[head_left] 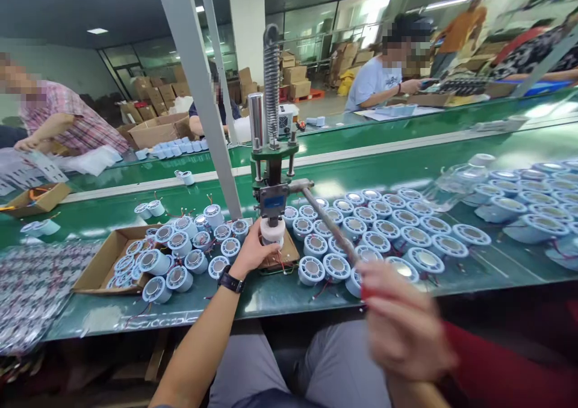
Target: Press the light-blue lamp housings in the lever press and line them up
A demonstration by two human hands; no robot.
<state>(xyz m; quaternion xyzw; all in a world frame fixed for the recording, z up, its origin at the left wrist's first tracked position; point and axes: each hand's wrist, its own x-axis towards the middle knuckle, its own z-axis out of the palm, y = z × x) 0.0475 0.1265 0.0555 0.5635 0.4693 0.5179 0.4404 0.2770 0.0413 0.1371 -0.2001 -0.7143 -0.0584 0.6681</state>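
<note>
A hand-lever arbor press (pixel 273 202) with a tall coil spring stands on the bench in front of me. My left hand (pixel 253 250), with a watch on its wrist, has thumb and fingers around a round part (pixel 271 239) under the ram. A white ring or pad sits at the part's top, touching the ram. My right hand (pixel 400 321), smeared by motion, is wrapped round the red-gripped end of the press lever (pixel 332 224), which slopes down toward me. Light-blue cylindrical housings (pixel 311 268) with thin wires stand close on the right; similar housings (pixel 179 277) stand on the left.
A cardboard box (pixel 93 275) holds more round parts at left, beside a bubble-wrapped sheet (pixel 31 287). A clear plastic bottle (pixel 460 179) lies among housings at right. A grey post (pixel 198 89) rises behind the bench. Several people work across the green conveyor (pixel 361 137).
</note>
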